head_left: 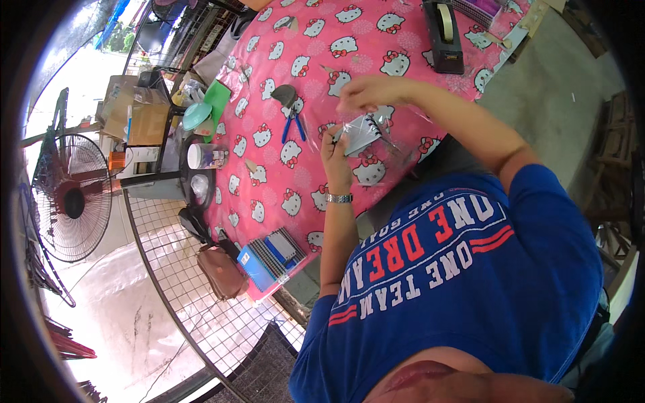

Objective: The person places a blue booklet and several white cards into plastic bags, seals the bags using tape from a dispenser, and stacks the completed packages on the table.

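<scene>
My left hand (336, 149), with a metal-band watch on its wrist, grips a small spiral notebook (363, 136) by its left side. The notebook has a pale cover and black coil binding, and clear plastic lies around it. Just above and beyond it hovers my right hand (377, 93), its fingers curled together. Whether something thin is between those fingertips, I cannot make out. To the left on the table lie blue-handled pliers (293, 124), with a dark rounded piece (284, 95) at their upper end.
A pink patterned cloth (269, 195) covers the table. At the far right stands a black tape dispenser (443, 40). Several notebooks (272, 258) lie at the near left corner beside a brown bag (222, 272). A lidded plastic jar (207, 156), a green bowl (197, 116) and a fan (72, 198) are on the left.
</scene>
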The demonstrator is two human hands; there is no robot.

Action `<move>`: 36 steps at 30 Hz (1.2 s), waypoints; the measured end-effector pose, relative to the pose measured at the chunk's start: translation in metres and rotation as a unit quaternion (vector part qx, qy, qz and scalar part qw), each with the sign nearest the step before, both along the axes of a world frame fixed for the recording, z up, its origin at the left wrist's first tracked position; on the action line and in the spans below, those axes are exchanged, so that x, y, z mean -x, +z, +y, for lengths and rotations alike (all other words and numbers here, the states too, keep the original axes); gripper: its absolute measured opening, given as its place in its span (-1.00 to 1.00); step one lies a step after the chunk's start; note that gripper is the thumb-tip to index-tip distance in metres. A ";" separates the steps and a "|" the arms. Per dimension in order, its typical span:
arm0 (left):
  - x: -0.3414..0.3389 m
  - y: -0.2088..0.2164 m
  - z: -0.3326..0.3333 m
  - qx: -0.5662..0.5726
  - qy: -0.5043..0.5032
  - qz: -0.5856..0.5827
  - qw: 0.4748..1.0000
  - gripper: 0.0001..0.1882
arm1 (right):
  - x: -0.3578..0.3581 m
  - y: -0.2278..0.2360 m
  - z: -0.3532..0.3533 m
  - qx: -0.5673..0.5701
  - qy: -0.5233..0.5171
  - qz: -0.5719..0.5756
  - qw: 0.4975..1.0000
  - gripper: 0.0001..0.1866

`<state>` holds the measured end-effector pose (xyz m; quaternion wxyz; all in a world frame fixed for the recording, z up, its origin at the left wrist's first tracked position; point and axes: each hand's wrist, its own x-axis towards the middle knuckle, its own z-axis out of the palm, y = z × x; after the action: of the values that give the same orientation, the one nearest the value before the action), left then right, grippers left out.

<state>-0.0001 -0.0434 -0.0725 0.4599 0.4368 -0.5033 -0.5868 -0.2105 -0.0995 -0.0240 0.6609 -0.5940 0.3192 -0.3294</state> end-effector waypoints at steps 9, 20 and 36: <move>-0.002 -0.015 -0.001 0.045 0.038 0.041 0.997 -0.69 | -0.030 -0.027 -0.061 0.017 0.207 0.313 0.927 -0.57; 0.000 -0.024 0.015 0.186 0.166 -0.095 0.964 -0.75 | -0.016 -0.033 -0.013 0.181 -0.092 0.149 0.968 -0.54; -0.010 0.004 0.056 0.049 0.080 0.035 0.995 -0.63 | 0.004 -0.021 0.061 0.237 -0.054 0.157 0.957 -0.11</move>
<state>0.0104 0.0127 -0.0686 0.5434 0.4322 -0.4783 -0.5377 -0.2147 -0.0388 -0.0448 0.4240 -0.7597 0.3634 -0.3332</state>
